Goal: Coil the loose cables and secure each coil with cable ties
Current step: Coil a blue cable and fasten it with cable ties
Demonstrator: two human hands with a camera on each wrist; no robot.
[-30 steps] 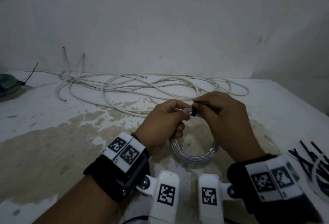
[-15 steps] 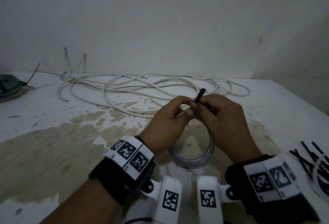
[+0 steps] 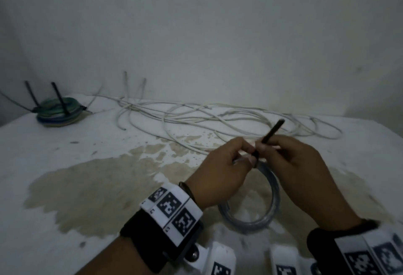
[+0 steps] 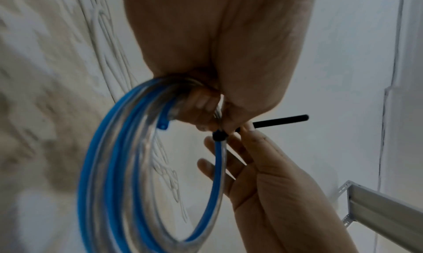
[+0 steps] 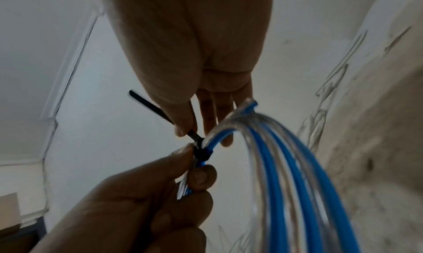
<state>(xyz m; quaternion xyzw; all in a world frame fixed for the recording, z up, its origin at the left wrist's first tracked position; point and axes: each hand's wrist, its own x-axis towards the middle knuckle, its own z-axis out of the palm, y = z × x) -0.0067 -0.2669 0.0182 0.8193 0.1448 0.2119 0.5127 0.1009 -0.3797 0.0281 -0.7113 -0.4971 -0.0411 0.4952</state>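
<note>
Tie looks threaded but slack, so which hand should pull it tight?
Right. The right hand already pinches the cable tie tail, while the left hand grips the coil beside the tie head, steadying it.

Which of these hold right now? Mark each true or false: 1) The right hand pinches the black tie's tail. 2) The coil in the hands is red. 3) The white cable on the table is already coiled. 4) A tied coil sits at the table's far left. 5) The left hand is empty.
1) True: the right hand pinches the tail of the black tie.
2) False: the coil is blue and clear.
3) False: the white cable lies loose and sprawled on the table.
4) True: a greenish coil with black ties sticking up sits there.
5) False: the left hand grips the coil beside the tie's head.
</note>
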